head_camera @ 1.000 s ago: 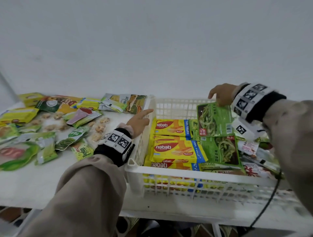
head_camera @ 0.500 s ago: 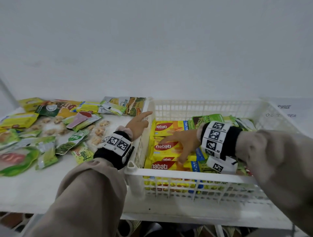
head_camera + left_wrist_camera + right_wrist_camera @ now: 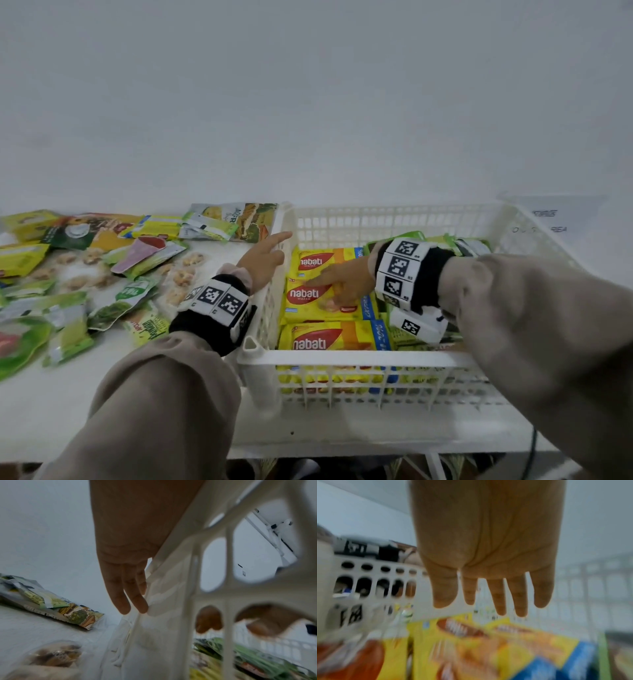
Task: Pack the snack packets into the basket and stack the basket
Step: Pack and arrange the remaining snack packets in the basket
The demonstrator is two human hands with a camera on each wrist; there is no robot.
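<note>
On a smooth white table (image 3: 51,407), a rectangular white plastic basket (image 3: 359,358) with slotted lattice walls is seen partly filled with snack packets. Three flat yellow Nabati wafer packets (image 3: 308,298), glossy and printed with red ovals and blue end bands, are laid overlapping along the basket's left half, while crinkled green packets (image 3: 455,243) are piled at its right side, largely hidden behind the right forearm. The right hand (image 3: 342,284) is stretched over the wafer packets with its fingers straight and spread, the grip apart and nothing held; the fingertips are seen at the middle packet, though contact cannot be confirmed, and the right wrist view is blurred. The left hand (image 3: 262,260) is laid against the outside of the basket's left wall near the rounded rim, its fingers (image 3: 135,600) extended and close together alongside the plastic in the left wrist view, that grip also apart and curled round nothing. Both wrists are wrapped in black bands bearing square black-and-white markers, and beige sleeves are worn. To the left of the basket, a loose scatter of soft foil pouches (image 3: 113,274) in green, yellow and clear film is spread flat on the table, some of them showing round biscuits. A plain pale wall (image 3: 308,102) is seen behind.
</note>
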